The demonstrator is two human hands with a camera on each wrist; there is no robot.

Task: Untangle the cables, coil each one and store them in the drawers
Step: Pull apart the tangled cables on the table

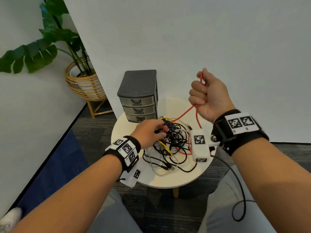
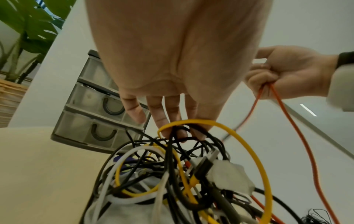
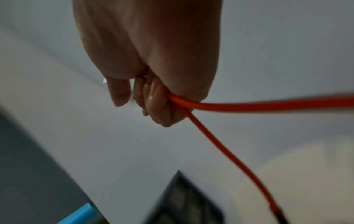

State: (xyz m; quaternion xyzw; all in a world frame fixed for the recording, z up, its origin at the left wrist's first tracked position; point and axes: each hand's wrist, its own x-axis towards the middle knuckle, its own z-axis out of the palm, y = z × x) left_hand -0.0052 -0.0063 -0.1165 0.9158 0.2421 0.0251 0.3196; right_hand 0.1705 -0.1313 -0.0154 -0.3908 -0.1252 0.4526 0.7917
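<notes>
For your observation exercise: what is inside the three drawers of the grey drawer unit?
The drawer unit is shut. Through the translucent fronts only dark curved handles show; no cable is clearly visible inside, and anything further back is hidden.
</notes>
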